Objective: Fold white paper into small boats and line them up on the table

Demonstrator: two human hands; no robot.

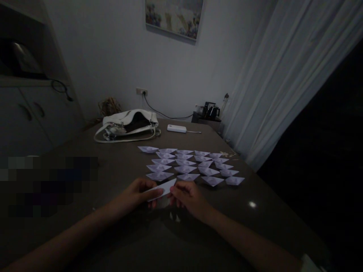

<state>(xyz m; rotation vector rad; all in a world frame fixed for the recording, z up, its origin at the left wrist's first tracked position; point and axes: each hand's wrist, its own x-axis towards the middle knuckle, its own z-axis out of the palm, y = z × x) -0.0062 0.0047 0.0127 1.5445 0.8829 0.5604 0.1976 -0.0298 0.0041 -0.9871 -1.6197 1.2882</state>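
Observation:
Between my hands is a folded piece of white paper (168, 186), held tilted just above the dark table. My left hand (142, 192) grips its left part, thumb on top and fingers beneath. At its right end, my right hand (188, 196) pinches the paper between thumb and fingers. Right behind my hands, several folded paper boats (185, 169) stand in rough rows on the tabletop. The closest boats, such as the paper boat (212, 181) at the front, sit a little beyond my right hand.
A white handbag (129, 122) lies open at the back left of the table (227, 226). Near the far edge rests a white power bank (176, 129) with a short cable. A black kettle (213, 111) stands beyond the table, and a white curtain (272, 75) hangs on the right.

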